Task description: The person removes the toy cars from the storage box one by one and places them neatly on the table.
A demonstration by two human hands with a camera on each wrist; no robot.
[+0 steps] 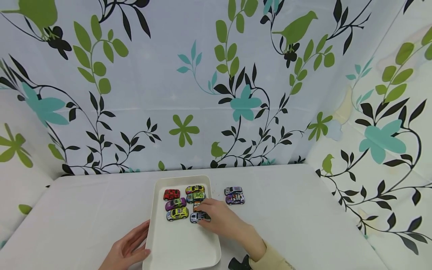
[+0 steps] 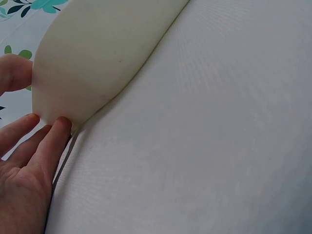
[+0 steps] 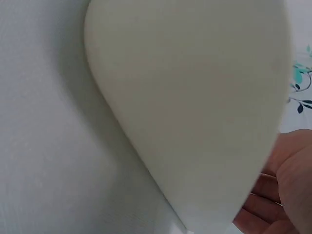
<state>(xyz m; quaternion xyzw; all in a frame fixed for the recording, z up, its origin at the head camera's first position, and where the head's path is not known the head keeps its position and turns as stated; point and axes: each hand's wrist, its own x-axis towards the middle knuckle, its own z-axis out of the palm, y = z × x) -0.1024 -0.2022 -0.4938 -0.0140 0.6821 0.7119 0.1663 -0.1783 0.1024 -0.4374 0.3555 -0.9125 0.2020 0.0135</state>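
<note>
A white tray [image 1: 182,247] lies on the table with several small toy cars in its upper part. My right hand [image 1: 224,219] reaches over the tray's right rim, its thumb and fingers pinching a silver toy car [image 1: 196,217]. An orange toy car [image 1: 195,206] is partly hidden by those fingers. Nearby in the tray are a red car [image 1: 171,194], a purple car [image 1: 175,204] and yellow cars. My left hand [image 1: 129,245] touches the tray's left side with extended fingers; the left wrist view shows fingertips against the outer wall. In the right wrist view the tray wall hides my right fingertips.
Two more toy cars, a silver one [image 1: 233,191] and a purple one [image 1: 235,199], stand on the white table [image 1: 287,213] right of the tray. A black object [image 1: 239,263] shows by the right sleeve. Leaf-patterned cloth [image 1: 152,86] hangs behind and at the sides.
</note>
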